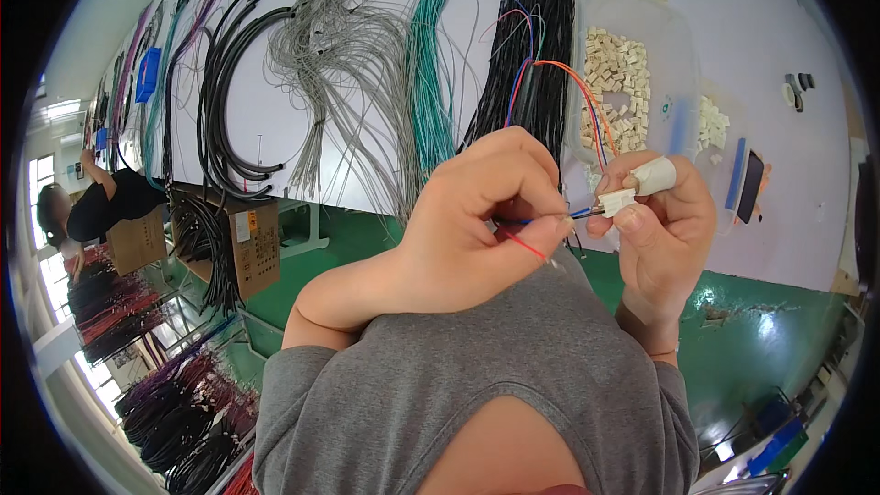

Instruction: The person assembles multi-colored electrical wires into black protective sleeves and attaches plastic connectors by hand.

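Left hand (486,220) pinches a thin blue plastic-coated wire (580,214) just left of the white rectangular plastic connector (619,203) the right hand (674,229) pinches, seemingly an insertion step calling for steady alignment.

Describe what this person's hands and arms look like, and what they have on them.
The left hand and right hand are both ungloved. One finger of the right hand wears a white wrap; I can't tell its material. The forearms are bare below the short, plain grey sleeves of a shirt.
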A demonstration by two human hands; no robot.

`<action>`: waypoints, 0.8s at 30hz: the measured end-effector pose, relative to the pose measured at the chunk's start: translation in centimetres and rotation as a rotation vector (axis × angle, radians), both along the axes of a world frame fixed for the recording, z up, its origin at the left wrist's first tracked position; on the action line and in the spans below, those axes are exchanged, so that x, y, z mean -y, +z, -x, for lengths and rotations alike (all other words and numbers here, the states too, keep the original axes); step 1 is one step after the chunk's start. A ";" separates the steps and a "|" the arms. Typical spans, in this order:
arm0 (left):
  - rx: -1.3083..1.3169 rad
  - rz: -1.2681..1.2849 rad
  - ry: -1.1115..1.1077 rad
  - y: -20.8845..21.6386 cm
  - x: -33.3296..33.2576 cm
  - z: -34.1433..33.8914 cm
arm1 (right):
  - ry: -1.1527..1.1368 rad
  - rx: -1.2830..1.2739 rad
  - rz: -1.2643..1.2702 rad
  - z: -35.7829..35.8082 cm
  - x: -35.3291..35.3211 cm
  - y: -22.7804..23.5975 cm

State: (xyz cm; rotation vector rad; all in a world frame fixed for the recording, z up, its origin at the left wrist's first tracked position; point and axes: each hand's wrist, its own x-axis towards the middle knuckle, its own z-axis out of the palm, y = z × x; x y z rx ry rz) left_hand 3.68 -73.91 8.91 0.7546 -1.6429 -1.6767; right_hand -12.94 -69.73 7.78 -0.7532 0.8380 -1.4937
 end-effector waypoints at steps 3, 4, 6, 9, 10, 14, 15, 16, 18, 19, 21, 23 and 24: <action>0.129 0.232 -0.027 0.6 0.2 -0.1 | -0.044 -0.107 0.017 0.1 0.0 0.4; 0.128 0.232 -0.028 0.7 0.3 -0.1 | -0.033 -0.123 0.013 0.2 0.0 0.5; 0.105 0.236 -0.033 0.7 0.5 0.0 | 0.004 -0.118 0.008 0.9 0.1 0.6; 0.069 0.065 0.016 0.7 0.0 0.3 | 0.064 -0.100 -0.006 1.4 0.2 0.5; 0.068 0.063 0.017 0.6 0.1 0.3 | 0.081 -0.092 -0.021 1.4 0.3 0.5; 0.091 0.380 -0.061 0.3 0.7 0.4 | 0.065 -0.104 -0.056 1.3 0.2 0.5; 0.069 0.385 -0.086 0.3 0.8 0.4 | 0.068 -0.102 -0.033 1.5 0.1 0.5; 0.071 0.386 -0.084 0.4 0.7 0.5 | 0.072 -0.098 -0.007 1.6 0.1 0.6; 0.121 0.217 -0.055 0.6 0.4 0.5 | 0.069 -0.086 -0.003 1.4 0.1 0.5; 0.121 0.217 -0.054 0.6 0.3 0.5 | 0.064 -0.076 0.000 1.2 0.1 0.4; 0.112 0.190 -0.033 0.6 0.2 0.6 | 0.052 -0.085 0.008 1.2 0.1 0.5; 0.095 0.155 -0.031 0.6 0.2 0.7 | 0.039 -0.092 0.016 1.2 0.0 0.5; 0.077 0.121 -0.031 0.7 0.2 0.8 | 0.031 -0.100 0.021 1.1 0.0 0.4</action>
